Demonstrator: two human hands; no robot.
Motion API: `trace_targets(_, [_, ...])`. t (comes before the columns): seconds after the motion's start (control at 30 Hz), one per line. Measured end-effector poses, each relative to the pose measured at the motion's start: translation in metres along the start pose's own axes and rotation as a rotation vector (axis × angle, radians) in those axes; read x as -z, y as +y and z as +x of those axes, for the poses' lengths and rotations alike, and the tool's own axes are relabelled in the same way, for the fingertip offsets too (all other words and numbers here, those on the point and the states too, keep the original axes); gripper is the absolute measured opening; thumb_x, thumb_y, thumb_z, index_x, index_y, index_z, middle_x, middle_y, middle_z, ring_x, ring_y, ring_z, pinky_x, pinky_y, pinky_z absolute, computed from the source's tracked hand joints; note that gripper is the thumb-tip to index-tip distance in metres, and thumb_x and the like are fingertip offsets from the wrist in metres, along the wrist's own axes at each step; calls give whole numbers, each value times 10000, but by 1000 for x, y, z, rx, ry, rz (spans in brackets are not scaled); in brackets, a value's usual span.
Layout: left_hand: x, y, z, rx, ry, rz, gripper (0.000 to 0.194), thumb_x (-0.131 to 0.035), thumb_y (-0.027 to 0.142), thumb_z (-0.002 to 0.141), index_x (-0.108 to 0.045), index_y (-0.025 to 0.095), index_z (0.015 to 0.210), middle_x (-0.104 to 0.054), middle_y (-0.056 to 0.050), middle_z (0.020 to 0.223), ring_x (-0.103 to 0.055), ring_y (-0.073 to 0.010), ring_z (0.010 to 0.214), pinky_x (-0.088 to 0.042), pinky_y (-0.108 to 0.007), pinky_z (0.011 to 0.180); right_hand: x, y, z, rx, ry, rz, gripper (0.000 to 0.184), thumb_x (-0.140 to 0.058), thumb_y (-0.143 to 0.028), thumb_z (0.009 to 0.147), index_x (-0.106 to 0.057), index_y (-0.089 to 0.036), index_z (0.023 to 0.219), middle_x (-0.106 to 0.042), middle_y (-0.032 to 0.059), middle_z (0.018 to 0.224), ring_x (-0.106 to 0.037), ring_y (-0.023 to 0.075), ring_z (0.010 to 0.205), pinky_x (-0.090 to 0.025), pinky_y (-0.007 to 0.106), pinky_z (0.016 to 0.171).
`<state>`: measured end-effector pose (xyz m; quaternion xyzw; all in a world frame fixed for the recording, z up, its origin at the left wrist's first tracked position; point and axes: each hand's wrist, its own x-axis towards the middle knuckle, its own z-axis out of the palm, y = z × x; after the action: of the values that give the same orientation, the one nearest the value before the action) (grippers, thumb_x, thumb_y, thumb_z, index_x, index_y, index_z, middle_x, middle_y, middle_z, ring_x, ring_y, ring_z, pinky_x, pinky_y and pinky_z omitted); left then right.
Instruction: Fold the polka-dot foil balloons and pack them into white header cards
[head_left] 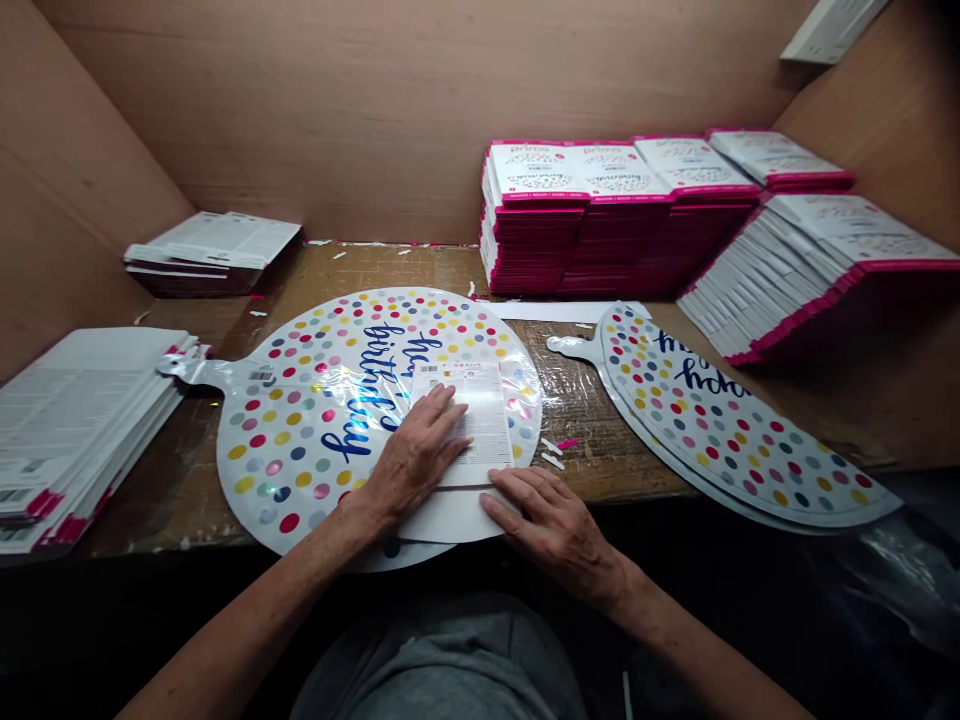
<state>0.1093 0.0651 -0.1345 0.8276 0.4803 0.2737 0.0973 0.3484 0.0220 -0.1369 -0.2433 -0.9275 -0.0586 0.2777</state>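
A flat foil balloon [300, 400] with coloured dots and blue "happy birthday" lettering lies before me on the work surface, its neck pointing left. On its right part rests a white printed card sleeve [480, 440], with a blank white flap [450, 515] showing below it. My left hand [424, 440] lies on the printed panel, fingers stretched out and pressing lightly on it. At the lower right corner my right hand [547, 520] touches the card's edge, its fingers extended and thumb over the blank flap.
Folded foil balloons [720, 430] lie on the right, overhanging the front edge. Pink-edged packets [600, 230] stand stacked at the back right, with more packets [825, 250] leaning beside them. Card sleeves [97, 400] are piled left, others [214, 245] behind. Paper scraps [553, 455] dot the cardboard-covered table.
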Motion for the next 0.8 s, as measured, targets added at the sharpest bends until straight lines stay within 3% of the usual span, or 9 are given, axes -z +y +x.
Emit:
trace_targets(0.07, [9, 6, -18, -54, 63, -74, 253, -514, 287, 954, -641, 154, 1127, -573, -162, 1354, -439, -262, 1370, -448, -438, 1085, -8, -1, 1, 8, 14, -21, 263, -464, -126, 978, -650, -140, 1163, -660, 149, 1230, -564, 240, 1215, -495, 410, 996])
trace_targets(0.13, [18, 13, -40, -126, 41, -100, 187, -593, 329, 913, -672, 182, 998, -627, -139, 1274, -483, -265, 1333, -486, -424, 1051, -13, 0, -1, 18, 27, -30, 262, -474, -127, 977, -654, -122, 1167, -663, 164, 1226, -564, 260, 1216, -504, 427, 980])
trace_targets(0.3, [22, 24, -73, -146, -53, -40, 404, -741, 453, 776, -656, 171, 1052, -570, -183, 1359, -427, -352, 1367, -456, -534, 1071, -19, 5, -5, 47, 86, 8, 270, -498, -254, 994, -659, -114, 1160, -671, 172, 1209, -561, 275, 1212, -513, 429, 956])
trace_targets(0.47, [21, 29, -66, -63, -30, -37, 165, -598, 297, 901, -684, 181, 980, -592, -161, 1340, -463, -307, 1351, -485, -475, 1052, -22, 3, 3, -83, 124, 169, 251, -515, -317, 987, -678, -155, 1089, -712, 115, 1102, -608, 239, 1081, -514, 404, 910])
trace_targets(0.63, [24, 35, -55, -75, -38, -49, 370, -683, 532, 801, -705, 180, 914, -648, -158, 1256, -492, -372, 1310, -505, -523, 1000, -20, 5, 14, -279, 126, 368, 163, -539, -225, 977, -685, -182, 919, -724, 53, 937, -628, 169, 882, -502, 337, 827])
trace_targets(0.73, [19, 34, -50, -36, 31, -43, 217, -551, 315, 935, -711, 198, 848, -701, -96, 1137, -553, -289, 1257, -513, -447, 989, -19, 7, 21, -334, 101, 401, 189, -539, -236, 978, -680, -180, 865, -714, 49, 894, -625, 164, 842, -493, 327, 799])
trace_targets(0.8, [14, 32, -46, 40, 78, -32, 257, -529, 245, 940, -690, 199, 745, -717, -76, 1019, -598, -263, 1191, -523, -416, 959, -20, 7, 25, -385, 77, 395, 221, -529, -254, 982, -673, -183, 830, -706, 50, 872, -623, 166, 833, -499, 322, 787])
